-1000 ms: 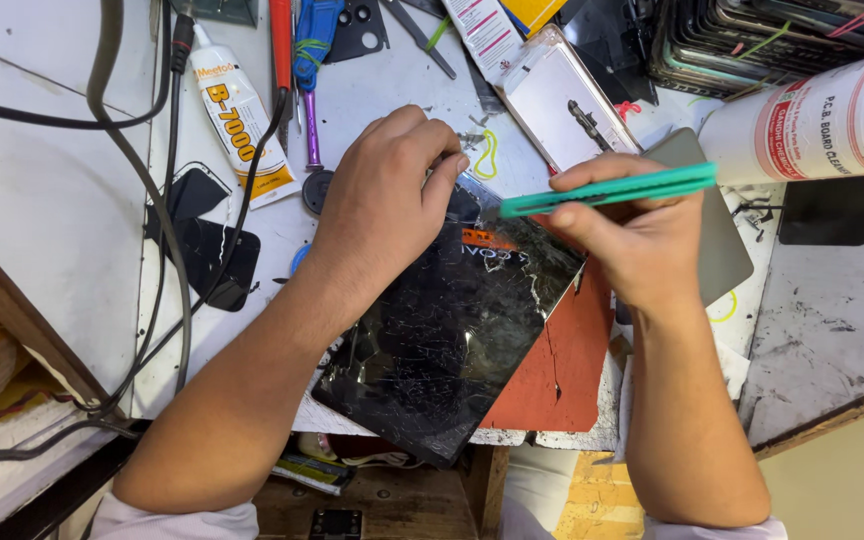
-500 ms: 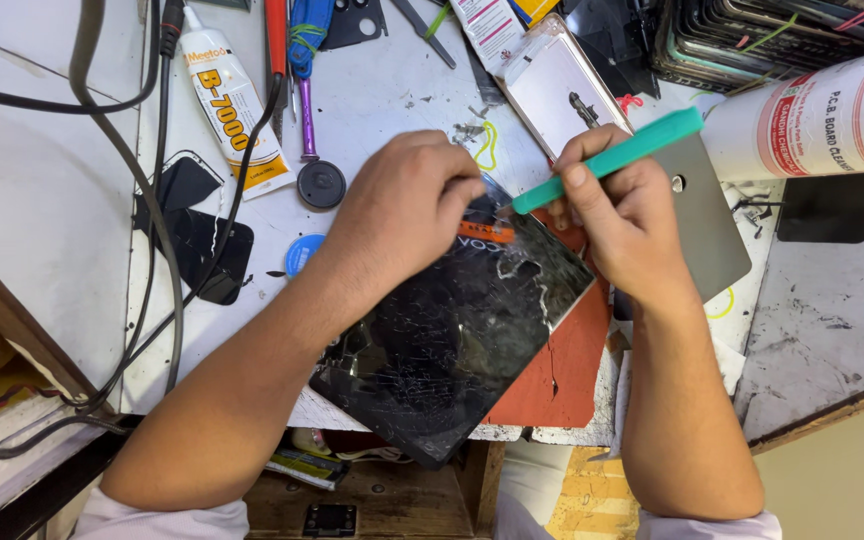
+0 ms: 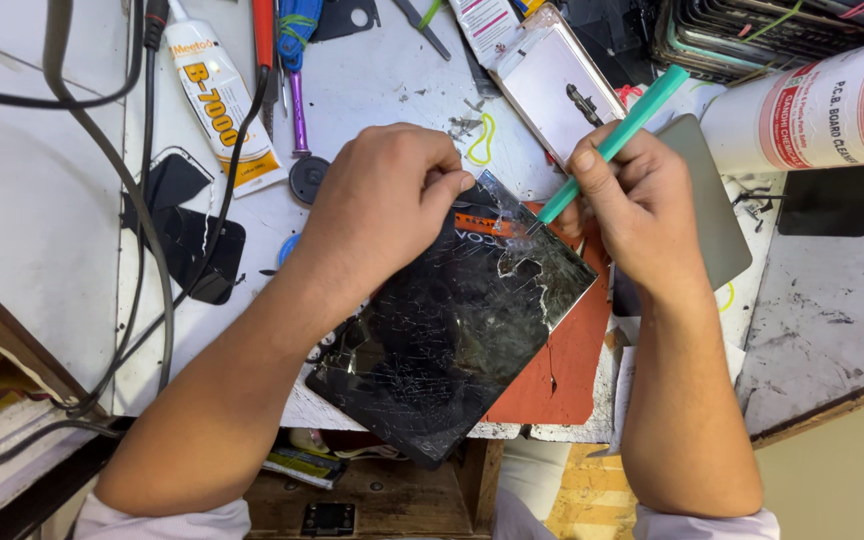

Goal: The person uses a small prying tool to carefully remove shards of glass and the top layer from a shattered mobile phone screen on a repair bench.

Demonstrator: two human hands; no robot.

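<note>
1. White and scuffed, the table [image 3: 372,90] fills the head view, crowded with repair clutter; its near edge drops to a wooden frame, and the person's arms enter from the bottom.
2. At the centre lies a tablet with shattered black glass [image 3: 452,340], tilted diagonally on a red-orange mat [image 3: 562,380]; its lower corner overhangs the table edge.
3. The left hand [image 3: 382,205] is curled over the tablet's upper edge, thumb and forefinger pinched together at the glass; whether they grip a shard cannot be made out.
4. The right hand [image 3: 637,205] is closed around a teal pry tool [image 3: 612,140], held like a pen, its tip at a broken-out hole in the glass near the top corner.
5. Under the right hand sits a grey plate [image 3: 717,210], mostly hidden.
6. Upper left: a glue tube [image 3: 217,100], black cables [image 3: 142,230], and dark phone parts [image 3: 187,240], partly covered by the cables.
7. Along the top, screwdrivers [image 3: 292,60] are cut off by the frame; a phone with a light back [image 3: 557,85] lies just above the right hand.
8. A white bottle with a red-banded label [image 3: 822,100] runs off the right edge; stacked frames [image 3: 742,35] behind it are hard to read.
</note>
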